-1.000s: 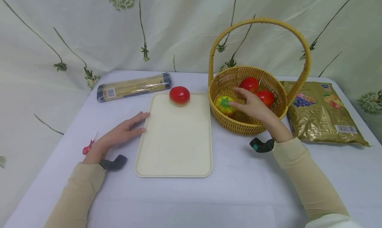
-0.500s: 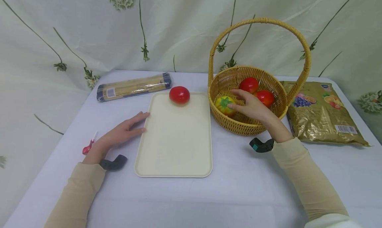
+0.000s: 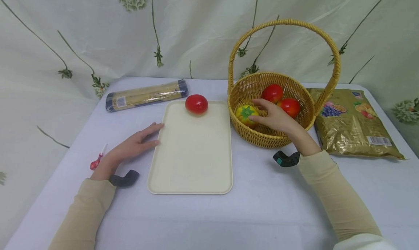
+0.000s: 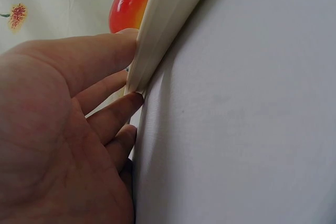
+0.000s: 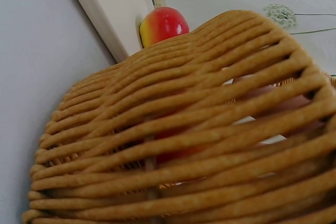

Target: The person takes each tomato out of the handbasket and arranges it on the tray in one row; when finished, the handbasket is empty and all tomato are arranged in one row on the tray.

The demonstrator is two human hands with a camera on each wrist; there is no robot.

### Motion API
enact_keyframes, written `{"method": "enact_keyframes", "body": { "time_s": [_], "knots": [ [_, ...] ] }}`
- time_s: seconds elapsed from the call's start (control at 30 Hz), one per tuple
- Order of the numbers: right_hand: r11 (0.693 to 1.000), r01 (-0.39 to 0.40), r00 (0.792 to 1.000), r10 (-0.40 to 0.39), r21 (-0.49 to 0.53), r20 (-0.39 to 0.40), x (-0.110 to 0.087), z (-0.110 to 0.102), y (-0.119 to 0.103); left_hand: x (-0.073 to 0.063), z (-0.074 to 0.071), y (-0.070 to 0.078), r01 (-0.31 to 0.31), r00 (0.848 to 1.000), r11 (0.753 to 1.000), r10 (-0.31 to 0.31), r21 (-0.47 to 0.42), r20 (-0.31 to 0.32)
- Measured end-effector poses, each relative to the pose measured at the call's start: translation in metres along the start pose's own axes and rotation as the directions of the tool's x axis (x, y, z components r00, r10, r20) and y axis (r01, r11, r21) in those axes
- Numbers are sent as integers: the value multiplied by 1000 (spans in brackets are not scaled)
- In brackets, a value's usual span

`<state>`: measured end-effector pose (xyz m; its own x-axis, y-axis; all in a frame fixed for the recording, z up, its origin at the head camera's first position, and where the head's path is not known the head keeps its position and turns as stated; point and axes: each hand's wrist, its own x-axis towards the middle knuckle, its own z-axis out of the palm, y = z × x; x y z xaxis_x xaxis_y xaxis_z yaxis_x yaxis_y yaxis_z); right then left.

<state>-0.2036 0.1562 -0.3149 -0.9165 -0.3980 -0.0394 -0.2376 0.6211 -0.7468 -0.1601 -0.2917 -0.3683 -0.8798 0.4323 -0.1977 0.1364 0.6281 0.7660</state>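
Note:
A cream tray [image 3: 193, 152] lies on the table, with a red tomato [image 3: 196, 104] at its far end. My left hand [image 3: 131, 145] rests at the tray's left side, fingers extended and fingertips right at the rim; the left wrist view shows its thumb along the tray edge [image 4: 165, 19]. My right hand [image 3: 276, 115] reaches into a wicker basket [image 3: 268, 139], thumb and forefinger spread beside a yellow tomato with a green star-shaped top [image 3: 246, 113]. Two red tomatoes [image 3: 272, 93] lie behind that hand. The basket's weave [image 5: 173, 98] hides most of its fingers in the right wrist view.
A rolled, plastic-wrapped bundle [image 3: 147, 95] lies behind the tray at left. A gold fruit-print bag [image 3: 353, 130] is right of the basket, whose tall handle [image 3: 288, 21] arches overhead. Near the left wrist lies a small pink-red item with a white stick [image 3: 95, 163].
My right thumb and forefinger have shifted slightly down and left beside the yellow tomato. My left hand, the tray and the basket stay where they were.

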Motion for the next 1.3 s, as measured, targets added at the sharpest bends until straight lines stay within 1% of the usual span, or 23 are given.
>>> {"method": "enact_keyframes", "body": {
  "time_s": [0.2, 0.47, 0.67, 0.9, 1.1, 1.3],
  "knots": [
    [1000, -5, 1000, 5, -3, 16, -1, 0, -1, 0, 1, 0, 8, 1000, 1000, -8, 10, 0],
    [1000, 4, 998, -3, -14, 64, 0, 0, 0, 0, 1, 1, 12, 1000, 1000, -12, 11, 1],
    [1000, 1, 997, -1, -9, 72, 0, 2, 0, -1, 1, 3, 21, 1000, 1000, -21, 17, 2],
    [999, -8, 996, 11, -38, 90, 1, 2, -1, -1, 1, 3, 9, 1000, 1000, -9, 17, -2],
    [997, -8, 995, 15, -70, 97, 1, 3, -1, 0, 1, 3, 15, 1000, 1000, -15, 15, 0],
    [996, -15, 993, 25, -84, 117, 1, 4, -1, -1, 0, 3, 0, 1000, 1000, 0, 24, -2]
  ]
}}
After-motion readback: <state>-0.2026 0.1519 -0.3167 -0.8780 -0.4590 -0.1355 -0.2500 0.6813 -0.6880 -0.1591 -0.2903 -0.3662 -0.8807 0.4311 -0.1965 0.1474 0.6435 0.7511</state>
